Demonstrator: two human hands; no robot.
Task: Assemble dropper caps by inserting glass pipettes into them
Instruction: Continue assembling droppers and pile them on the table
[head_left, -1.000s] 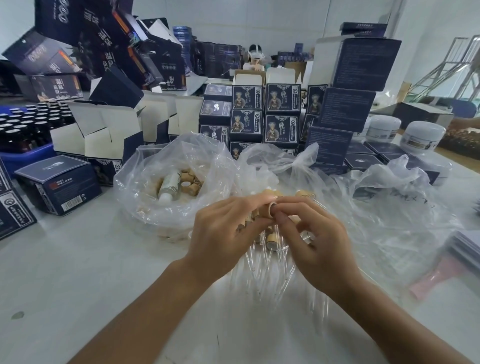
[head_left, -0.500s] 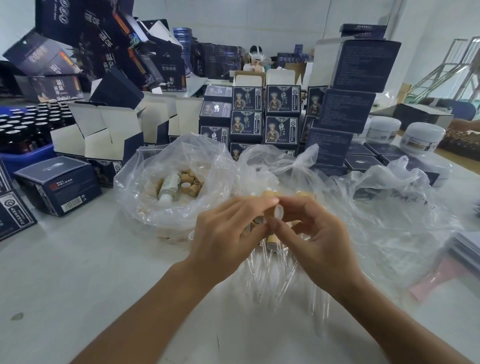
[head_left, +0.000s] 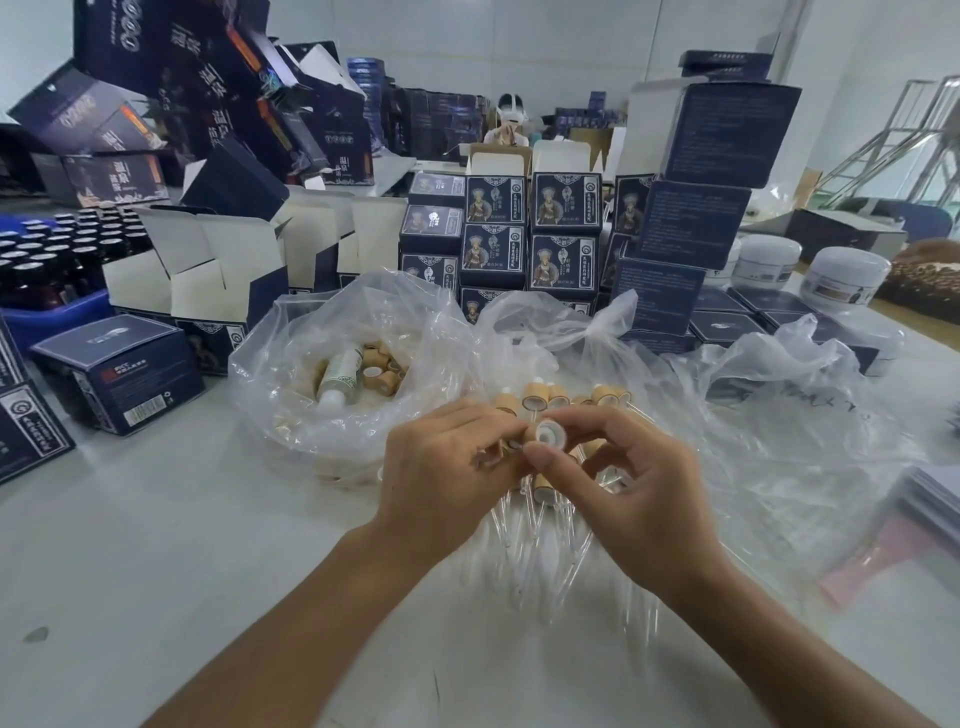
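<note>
Both hands meet over the table's middle. My right hand (head_left: 618, 488) pinches a wooden dropper cap (head_left: 544, 432) between thumb and forefinger, its white inner opening turned toward me. My left hand (head_left: 447, 462) has its fingers curled against the cap's left side; what they hold is hidden. Below the hands lies a heap of clear glass pipettes (head_left: 540, 551) on plastic film. Several assembled caps (head_left: 550, 396) lie just behind the hands. A clear bag (head_left: 291, 374) at the left holds loose wooden caps (head_left: 379, 366) and a white bottle (head_left: 340, 376).
Dark blue cartons (head_left: 566, 234) are stacked behind the bags, with open boxes (head_left: 202, 275) and a blue crate of dark bottles (head_left: 47, 265) at the left. White jars (head_left: 844, 278) stand at the right. A pink object (head_left: 878, 564) lies near the right edge. Another person sits far back.
The right hand has turned the cap so that its white opening faces me. Both hands have stayed in nearly the same spot.
</note>
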